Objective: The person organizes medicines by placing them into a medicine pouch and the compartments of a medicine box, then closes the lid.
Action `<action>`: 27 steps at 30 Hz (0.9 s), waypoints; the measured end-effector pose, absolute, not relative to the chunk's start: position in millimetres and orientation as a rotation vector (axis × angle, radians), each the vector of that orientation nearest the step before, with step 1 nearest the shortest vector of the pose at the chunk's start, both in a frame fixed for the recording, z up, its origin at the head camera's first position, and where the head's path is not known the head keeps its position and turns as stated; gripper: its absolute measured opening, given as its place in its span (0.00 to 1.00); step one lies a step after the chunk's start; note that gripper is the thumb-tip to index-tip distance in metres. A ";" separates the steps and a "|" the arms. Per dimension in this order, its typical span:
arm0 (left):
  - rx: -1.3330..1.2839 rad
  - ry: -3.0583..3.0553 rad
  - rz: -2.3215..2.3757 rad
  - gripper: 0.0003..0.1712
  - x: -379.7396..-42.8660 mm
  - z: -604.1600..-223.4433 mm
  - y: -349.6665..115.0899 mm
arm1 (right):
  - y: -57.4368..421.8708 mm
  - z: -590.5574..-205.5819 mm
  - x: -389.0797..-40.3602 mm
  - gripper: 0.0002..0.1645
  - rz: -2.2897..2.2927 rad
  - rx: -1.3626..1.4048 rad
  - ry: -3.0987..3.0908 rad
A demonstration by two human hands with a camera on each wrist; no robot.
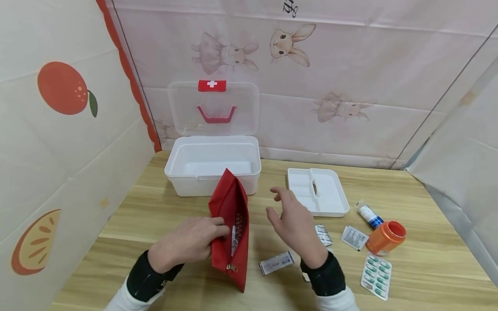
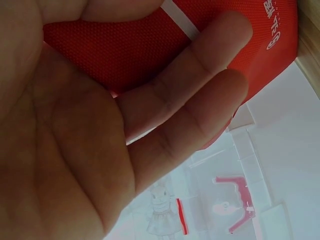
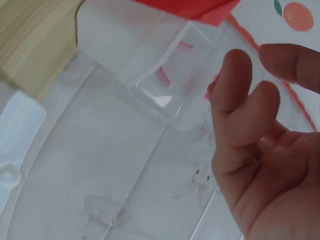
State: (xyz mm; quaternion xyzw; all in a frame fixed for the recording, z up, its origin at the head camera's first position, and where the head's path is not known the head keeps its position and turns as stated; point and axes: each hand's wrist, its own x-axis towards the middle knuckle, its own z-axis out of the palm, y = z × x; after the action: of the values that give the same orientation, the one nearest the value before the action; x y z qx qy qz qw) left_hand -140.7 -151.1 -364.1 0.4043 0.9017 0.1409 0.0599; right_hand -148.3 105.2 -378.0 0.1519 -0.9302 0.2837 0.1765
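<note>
A red zip pouch (image 1: 242, 259) stands on the table with its mouth gaping, and some printed packaging shows inside. My left hand (image 1: 188, 242) pinches the pouch's left edge. In the left wrist view two fingers extend along the red fabric (image 2: 120, 55), while the thumb and index tips are out of sight. My right hand (image 1: 293, 222) hovers to the right of the pouch, holding nothing, with its fingers loosely bent. Below it on the table lie a small white-and-purple box (image 1: 276, 262) and a silver blister pack (image 1: 323, 235), partly covered by the arm.
Behind the pouch a white first-aid box (image 1: 212, 186) has its clear lid (image 1: 184, 108) raised. A white divided tray (image 1: 330, 194) lies right of it. Farther right are an orange bottle (image 1: 383, 239), a blue-white tube (image 1: 369, 215), a sachet (image 1: 354, 238) and a green capsule blister (image 1: 376, 276).
</note>
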 end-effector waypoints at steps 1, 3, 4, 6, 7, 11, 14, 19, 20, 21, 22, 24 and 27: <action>1.224 2.730 0.426 0.09 -140.6 -364.3 -151.0 | 109.8 -377.0 -149.3 0.27 0.805 0.404 -2.651; 1.226 2.731 0.424 0.09 -140.4 -364.8 -150.7 | 120.4 -375.4 -151.3 0.25 0.792 0.366 -2.676; 1.224 2.730 0.424 0.10 -140.5 -365.0 -150.5 | 126.7 -374.7 -152.2 0.24 0.781 0.351 -2.688; 1.227 2.730 0.423 0.10 -140.6 -365.4 -150.1 | 139.5 -373.2 -153.7 0.22 0.769 0.327 -2.708; 1.227 2.730 0.422 0.10 -140.7 -365.6 -149.9 | 146.6 -373.0 -154.3 0.21 0.759 0.324 -2.711; 1.229 2.728 0.419 0.10 -141.2 -366.6 -149.6 | 171.7 -372.1 -156.3 0.20 0.727 0.317 -2.771; 1.223 2.727 0.415 0.10 -141.5 -367.6 -149.7 | 185.5 -371.7 -158.3 0.19 0.719 0.310 -2.861; 1.221 2.730 0.408 0.11 -141.5 -369.4 -149.8 | 199.0 -375.0 -161.2 0.22 0.721 0.269 -3.088; 1.223 2.731 0.408 0.11 -141.5 -369.6 -149.9 | 200.6 -376.7 -161.6 0.22 0.719 0.261 -3.133; 1.225 2.732 0.410 0.11 -141.4 -369.7 -149.9 | 201.8 -378.7 -162.1 0.23 0.703 0.255 -3.167; 1.226 2.731 0.412 0.11 -141.4 -369.7 -149.9 | 202.9 -381.1 -162.6 0.23 0.686 0.252 -3.194; 1.228 2.730 0.418 0.11 -141.6 -369.6 -149.8 | 204.7 -386.1 -163.7 0.23 0.643 0.253 -3.222; 1.228 2.728 0.422 0.11 -142.1 -369.1 -149.4 | 206.7 -394.0 -164.7 0.24 0.563 0.235 -3.248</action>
State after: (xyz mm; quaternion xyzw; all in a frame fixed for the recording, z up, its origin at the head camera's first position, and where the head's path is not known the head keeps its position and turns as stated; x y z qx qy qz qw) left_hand -142.1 -149.4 -369.1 0.4058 0.9013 0.1394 0.0601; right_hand -164.7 206.7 -394.0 0.0708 -0.9796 0.1696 -0.0815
